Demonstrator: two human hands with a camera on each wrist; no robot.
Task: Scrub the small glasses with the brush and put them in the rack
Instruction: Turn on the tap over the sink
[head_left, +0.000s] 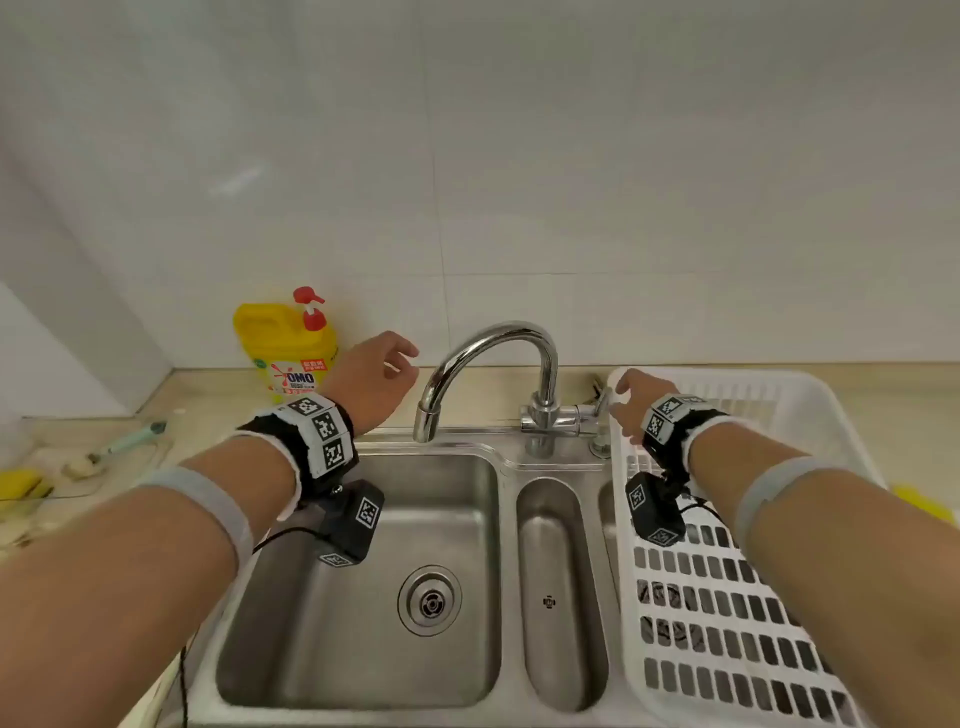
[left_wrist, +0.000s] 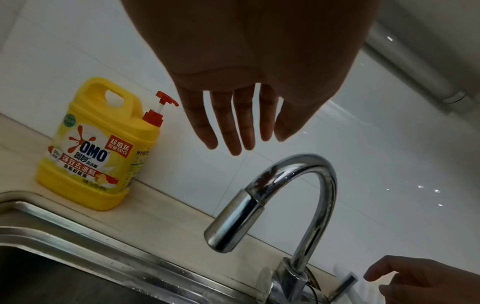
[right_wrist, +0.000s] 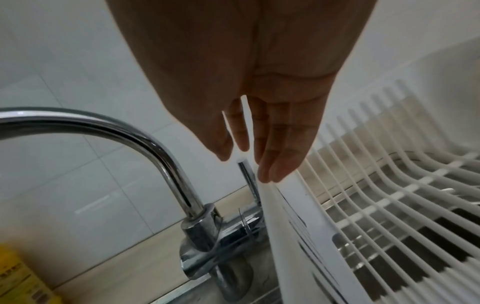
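The left hand (head_left: 375, 378) is in the air above the back edge of the sink (head_left: 291, 613), between the yellow detergent bottle (head_left: 288, 353) and the faucet (head_left: 498, 374). Its fingers (left_wrist: 228, 125) are straight and a little spread, and they hold nothing. The right hand (head_left: 636, 402) is over the corner of the white rack (head_left: 727, 597), just beside the faucet lever (right_wrist: 246, 176). Its fingers (right_wrist: 275, 148) are also straight and relaxed; the wrist view shows the tips very near the lever and the rack rim, but contact cannot be told. The rack sits over the right side of the sink, and the part of it that shows has no glass inside. The large basin of the sink shows only its drain (head_left: 430, 600), and the narrow middle basin (head_left: 561, 597) shows nothing in it either. The small glasses cannot be seen in any view. On the counter at the far left is a clear tray (head_left: 78, 467), and in it lies a pale green brush (head_left: 132, 439) with some small pale things and something yellow, too blurred to name.
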